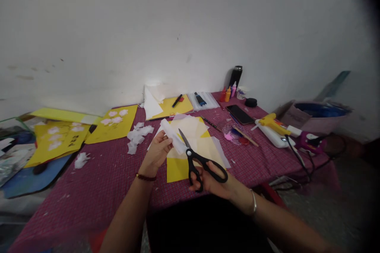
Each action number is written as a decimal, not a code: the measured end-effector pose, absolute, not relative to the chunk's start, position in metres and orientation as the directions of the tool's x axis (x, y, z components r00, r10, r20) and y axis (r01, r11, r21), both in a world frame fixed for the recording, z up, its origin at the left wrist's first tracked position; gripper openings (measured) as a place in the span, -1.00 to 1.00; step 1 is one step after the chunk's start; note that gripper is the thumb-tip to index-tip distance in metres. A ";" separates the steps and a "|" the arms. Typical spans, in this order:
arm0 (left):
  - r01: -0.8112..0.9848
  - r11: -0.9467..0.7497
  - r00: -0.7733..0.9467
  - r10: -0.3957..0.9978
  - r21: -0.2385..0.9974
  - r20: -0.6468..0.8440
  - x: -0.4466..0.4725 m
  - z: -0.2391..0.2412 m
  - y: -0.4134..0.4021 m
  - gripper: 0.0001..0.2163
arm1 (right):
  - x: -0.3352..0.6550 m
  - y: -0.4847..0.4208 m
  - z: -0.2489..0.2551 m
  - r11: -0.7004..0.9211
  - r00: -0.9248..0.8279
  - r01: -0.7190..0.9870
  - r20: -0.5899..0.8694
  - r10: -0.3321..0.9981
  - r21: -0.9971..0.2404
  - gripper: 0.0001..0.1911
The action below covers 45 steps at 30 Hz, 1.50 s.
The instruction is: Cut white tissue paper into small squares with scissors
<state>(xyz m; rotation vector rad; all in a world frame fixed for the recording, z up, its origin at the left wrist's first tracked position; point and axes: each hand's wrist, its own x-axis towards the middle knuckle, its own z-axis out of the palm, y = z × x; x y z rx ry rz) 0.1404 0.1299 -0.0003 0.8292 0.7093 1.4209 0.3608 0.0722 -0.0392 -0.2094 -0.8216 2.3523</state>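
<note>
My left hand (pixel 157 152) pinches the tissue strip (pixel 172 137), seemingly flimsy and tear-prone, close beside the scissors (pixel 190 153) clamped in my right hand (pixel 214 184)

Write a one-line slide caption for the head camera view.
Left hand holds a folded white paper strip while the right hand sets black scissors to it above a magenta tablecloth.

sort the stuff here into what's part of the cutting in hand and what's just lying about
In use: left hand, holding folded white paper; right hand, on black scissors.
Lying about: glue gun, phone, black flask, paint bottles, white paper scraps, yellow flower sheets.
</note>
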 end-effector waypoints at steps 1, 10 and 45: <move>-0.550 -0.017 0.059 0.996 0.835 0.059 0.142 -0.002 0.129 -0.57 | 0.360 0.072 -0.040 -0.607 -0.786 -0.517 0.053 0.616 -0.604 -0.46; -0.476 0.064 0.184 0.982 0.877 0.029 0.156 -0.015 0.125 -0.62 | 0.352 0.072 -0.044 -0.582 -0.738 -0.570 0.050 0.673 -0.580 -0.54; -0.301 0.072 0.334 0.942 0.951 0.034 0.170 -0.028 0.124 -0.67 | 0.337 0.068 -0.033 -0.389 -0.503 -0.642 -0.020 0.864 -0.661 -0.54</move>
